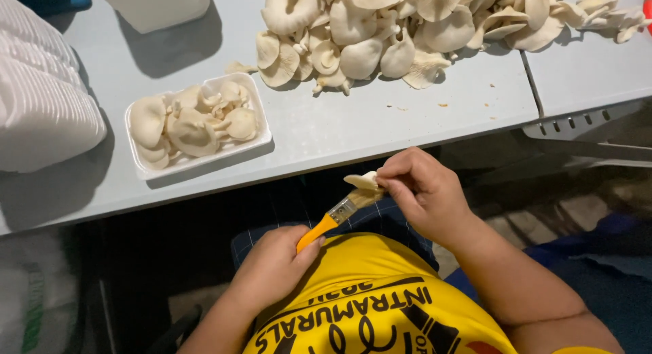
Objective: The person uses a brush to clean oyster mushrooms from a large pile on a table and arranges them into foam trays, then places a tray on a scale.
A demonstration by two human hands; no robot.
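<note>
Grey table (380, 123) fills the top half of the view, lit from above, with dark floor and the person's lap below it. Its near edge runs slightly uphill toward 3 o'clock.

Left hand (272, 269) sits down around 7 o'clock, fingers curled shut around the orange handle of a small paintbrush (339, 215). The brush angles up toward 1 o'clock, metal band in the middle, and its tan bristles are touching a little pale mushroom (363, 181). Right hand (424, 194), just right of centre, is pinching that mushroom between fingertips and thumb, closed on it. So the mushroom is held in the air just below the table's near edge, over the lap, not on the table.

Up on the table at about 10 o'clock there's a white foam tray (261, 99) filled with more of the same mushrooms. A big loose mushroom pile (407, 28) is spread from 12 to 2 o'clock along the far side, with a few crumbs scattered in front of it. Stack of white trays (41, 103) at 9 o'clock, well apart from the hands. A translucent white container (156, 4) is cut off at 11 o'clock. Yellow shirt (367, 306) with dark print fills 6 o'clock.
</note>
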